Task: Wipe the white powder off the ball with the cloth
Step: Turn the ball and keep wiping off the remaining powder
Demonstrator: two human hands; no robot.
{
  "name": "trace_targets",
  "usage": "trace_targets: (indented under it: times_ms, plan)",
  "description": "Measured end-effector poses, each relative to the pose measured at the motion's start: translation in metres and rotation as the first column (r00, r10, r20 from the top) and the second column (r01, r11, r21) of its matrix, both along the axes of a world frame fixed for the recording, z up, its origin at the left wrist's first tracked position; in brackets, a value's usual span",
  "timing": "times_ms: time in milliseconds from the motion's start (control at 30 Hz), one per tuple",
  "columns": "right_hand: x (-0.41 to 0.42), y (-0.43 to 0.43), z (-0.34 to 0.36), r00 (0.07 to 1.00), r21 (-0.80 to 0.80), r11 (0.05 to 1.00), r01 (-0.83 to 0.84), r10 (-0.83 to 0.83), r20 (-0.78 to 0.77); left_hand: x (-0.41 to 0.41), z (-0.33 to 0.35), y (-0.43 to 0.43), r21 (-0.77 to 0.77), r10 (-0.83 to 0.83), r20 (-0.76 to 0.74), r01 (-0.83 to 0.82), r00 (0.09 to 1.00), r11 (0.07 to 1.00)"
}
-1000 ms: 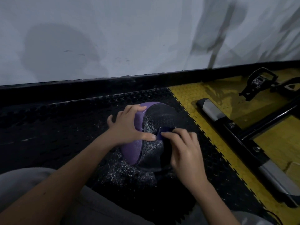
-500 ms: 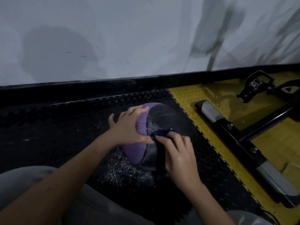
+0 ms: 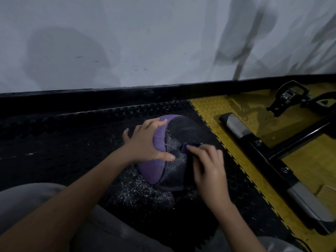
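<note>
A: Where is the ball to be found?

B: The ball (image 3: 174, 142), purple and black, is seen on the black studded mat (image 3: 63, 142), directly under the fingers of both hands.

A: How is the left hand set?

B: The left hand (image 3: 145, 140) is spread wide and curved over the purple panel. Its fingertips are laid on the ball's top and its thumb is pressed against the near face, so the ball is gripped.

A: And the right?

B: The right hand (image 3: 209, 170) is bent, knuckles up. A dark blue cloth (image 3: 185, 150) is bunched beneath its curled fingers and pressed on the black panel, just right of the left thumb. Only a little cloth is shown past the fingertips; the rest is hidden under the hand.

A: Is powder visible?

B: A pale dusting is seen on the patterned patch between the left thumb and the right fingertips. More white powder (image 3: 141, 190) is scattered on the mat below the left palm, at the ball's foot.

A: What else is shown?

B: Yellow tiles (image 3: 205, 110) and a metal frame (image 3: 236, 124) are seen right of the right knuckles, and a pale wall (image 3: 145, 42) beyond all the fingertips.
</note>
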State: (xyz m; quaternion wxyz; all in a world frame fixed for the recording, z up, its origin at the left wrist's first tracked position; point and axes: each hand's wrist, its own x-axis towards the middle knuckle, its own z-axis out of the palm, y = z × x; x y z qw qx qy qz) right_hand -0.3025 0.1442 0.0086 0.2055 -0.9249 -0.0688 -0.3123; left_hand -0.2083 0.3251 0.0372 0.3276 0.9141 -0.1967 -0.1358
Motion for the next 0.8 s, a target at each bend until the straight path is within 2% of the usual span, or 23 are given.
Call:
trace_targets:
  times_ms: [100, 167, 233, 300, 333, 433, 500, 633, 700, 800]
  plan:
    - [0.013, -0.017, 0.006, 0.987, 0.178, 0.971, 0.159, -0.158, -0.018, 0.000, -0.001, -0.006, 0.005, 0.017, -0.002, -0.017, 1.000, 1.000]
    - [0.009, -0.008, 0.004, 0.986, 0.144, 0.976, 0.166, -0.168, 0.000, -0.002, -0.002, -0.011, 0.033, 0.038, 0.041, -0.039, 0.998, 0.999]
    - [-0.002, 0.008, -0.001, 0.996, 0.053, 0.995, 0.086, -0.087, 0.021, -0.003, -0.004, -0.014, 0.052, 0.053, 0.091, -0.058, 0.994, 0.997]
    - [-0.006, 0.010, -0.002, 1.000, -0.040, 0.999, 0.022, -0.022, 0.012, -0.002, -0.003, -0.014, 0.054, 0.051, 0.091, -0.056, 0.995, 0.997]
    - [-0.002, 0.004, -0.002, 1.000, -0.029, 0.999, 0.026, -0.026, 0.007, 0.000, -0.003, -0.014, 0.051, 0.047, 0.075, -0.051, 0.996, 0.997]
    - [0.014, -0.023, 0.002, 0.987, 0.214, 0.963, 0.161, -0.152, -0.061, 0.003, -0.002, -0.011, 0.047, 0.039, 0.048, -0.041, 0.998, 0.998]
    - [0.017, -0.029, 0.004, 0.977, 0.277, 0.938, 0.210, -0.190, -0.098, 0.004, -0.002, -0.010, 0.053, 0.037, 0.053, -0.040, 0.998, 0.998]
    - [-0.001, 0.007, 0.001, 0.998, 0.119, 0.991, 0.057, -0.057, -0.005, 0.004, -0.003, -0.009, 0.069, 0.050, 0.074, -0.055, 0.996, 0.996]
    - [-0.006, 0.015, -0.001, 1.000, 0.006, 1.000, -0.020, 0.020, -0.012, 0.004, -0.003, -0.007, 0.076, 0.049, 0.075, -0.055, 0.996, 0.996]
    - [0.005, -0.004, 0.000, 0.999, 0.035, 0.999, 0.038, -0.037, -0.013, 0.003, -0.003, -0.005, 0.047, 0.062, 0.055, -0.064, 0.997, 0.997]
